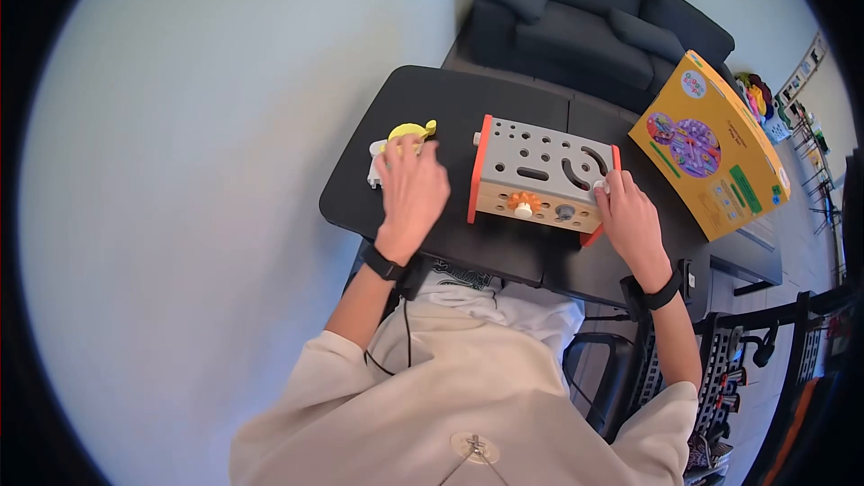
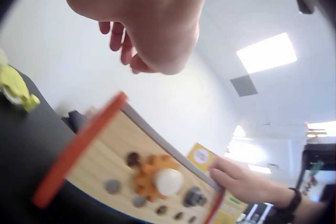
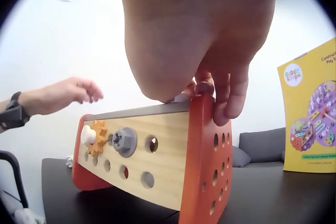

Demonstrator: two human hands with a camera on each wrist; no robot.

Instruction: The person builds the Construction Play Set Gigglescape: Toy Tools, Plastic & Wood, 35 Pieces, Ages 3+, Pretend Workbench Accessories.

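A toy workbench (image 1: pixel 540 162) stands on the black table, with a grey perforated top, wooden sides and red end panels. Its front carries an orange gear (image 3: pixel 97 138) with a white knob, beside a grey hex bolt (image 3: pixel 125 142). At the bench's right end, my right hand (image 1: pixel 630 220) pinches a small white piece (image 1: pixel 600 186) at the top corner, mostly hidden by the fingers. My left hand (image 1: pixel 414 189) hovers with loose fingers left of the bench, overlapping a yellow toy piece (image 1: pixel 407 131) and white pieces (image 1: pixel 374 178) in the head view.
A large yellow toy box (image 1: pixel 711 144) stands to the right of the bench. Beyond the table (image 1: pixel 450 90) is a dark grey sofa (image 1: pixel 585 27). A black chair (image 1: pixel 603 378) and a perforated rack (image 1: pixel 711 369) are near my right side.
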